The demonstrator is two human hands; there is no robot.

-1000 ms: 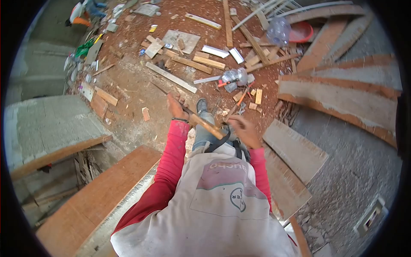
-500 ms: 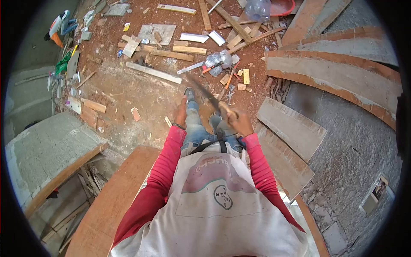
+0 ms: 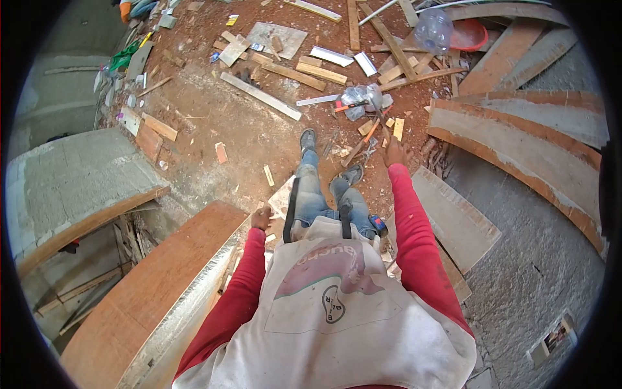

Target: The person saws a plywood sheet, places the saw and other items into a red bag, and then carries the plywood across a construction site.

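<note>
My right hand (image 3: 396,153) is closed round the handle of a handsaw (image 3: 387,133), held out ahead over the littered ground. Its blade points away from me and looks narrow at this angle. Just left of it lies a hammer with an orange handle (image 3: 371,132), close to small wood blocks. A crumpled clear plastic bag (image 3: 354,98) rests past the saw. My left hand (image 3: 262,218) hangs low beside my left leg, fingers loosely apart and nothing visible in them. Near it, a pale board piece (image 3: 282,196) lies on the ground.
Curved plywood panels (image 3: 518,133) and a flat board (image 3: 457,217) lie to the right. On the left are a concrete-topped slab (image 3: 78,178) and a brown curved panel (image 3: 152,285). Wood strips (image 3: 261,96), a large plastic bottle (image 3: 433,31) and a red basin (image 3: 468,35) lie ahead.
My right hand has swung the saw forward and right, away from my body. My left hand has dropped back toward my hip. The view has shifted, and my feet show farther apart.
</note>
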